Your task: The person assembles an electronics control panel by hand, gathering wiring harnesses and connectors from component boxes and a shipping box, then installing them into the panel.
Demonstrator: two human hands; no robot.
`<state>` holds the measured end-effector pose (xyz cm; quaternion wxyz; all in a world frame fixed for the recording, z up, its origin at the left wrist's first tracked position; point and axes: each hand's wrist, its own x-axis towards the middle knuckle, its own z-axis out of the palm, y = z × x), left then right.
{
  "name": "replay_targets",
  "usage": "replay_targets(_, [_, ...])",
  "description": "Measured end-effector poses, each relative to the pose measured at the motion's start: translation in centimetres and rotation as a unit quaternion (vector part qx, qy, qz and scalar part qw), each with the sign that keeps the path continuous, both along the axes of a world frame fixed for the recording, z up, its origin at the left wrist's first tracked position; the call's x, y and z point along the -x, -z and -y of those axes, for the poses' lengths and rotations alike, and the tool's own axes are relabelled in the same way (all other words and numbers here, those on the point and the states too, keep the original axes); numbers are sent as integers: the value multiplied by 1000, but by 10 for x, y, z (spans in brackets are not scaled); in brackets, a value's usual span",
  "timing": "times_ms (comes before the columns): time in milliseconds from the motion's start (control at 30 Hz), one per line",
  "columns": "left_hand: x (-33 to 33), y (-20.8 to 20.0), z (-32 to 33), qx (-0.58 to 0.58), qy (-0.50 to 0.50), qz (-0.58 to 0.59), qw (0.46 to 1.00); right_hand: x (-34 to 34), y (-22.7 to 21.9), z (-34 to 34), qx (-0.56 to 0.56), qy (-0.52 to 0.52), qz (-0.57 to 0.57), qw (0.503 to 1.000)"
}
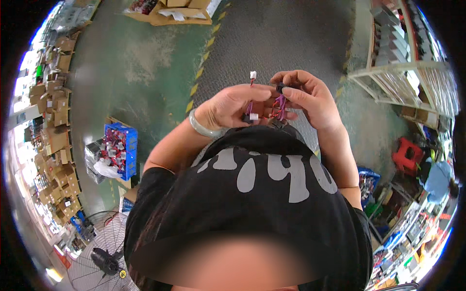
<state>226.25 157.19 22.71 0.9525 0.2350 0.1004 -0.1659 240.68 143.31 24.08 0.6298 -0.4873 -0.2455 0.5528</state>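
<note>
A small wire harness (280, 107) with purple and red wires is held between my two hands, in front of my chest. My left hand (233, 104), with a pale bangle at its wrist, is closed around part of the wires. One white connector (253, 75) sticks up past its fingers, and a second white connector (254, 117) shows below them. My right hand (313, 99) pinches a black connector (280, 88) between thumb and fingers, with purple wires hanging from it. The palm-side wires are partly hidden by my fingers.
A blue crate (131, 154) of wire harnesses stands at left, above a floor fan (104, 259). Cardboard boxes (58, 140) line the far left. An open carton (162, 20) lies ahead. On the right are a metal rack (395, 72), a red stool (407, 156) and another blue crate (369, 183).
</note>
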Motion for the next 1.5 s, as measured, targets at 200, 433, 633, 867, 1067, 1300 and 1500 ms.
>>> replay_targets(200, [-111,-29,-62,-100,-85,-85,988,-125,-13,-86,24,-21,44,999])
replay_targets(433, [-218,-23,-151,-84,-127,-58,987,-229,4,-179,-1,47,-14,999])
replay_targets(633, [-326,-5,-254,-121,-188,-12,975,-314,18,-276,-78,161,114,977])
replay_targets(867, [-464,-25,-367,-143,-107,31,983,-438,-7,-353,-72,312,180,930])
replay_targets(1067, [-578,-15,-428,-197,-33,84,976,-536,-12,-416,-30,268,129,954])
replay_targets(1300, [-736,-18,-469,-221,9,15,975,-714,13,-465,25,119,199,972])
replay_targets(1500, [-860,-39,-510,-181,-6,-53,982,-849,0,-513,-20,88,199,976])
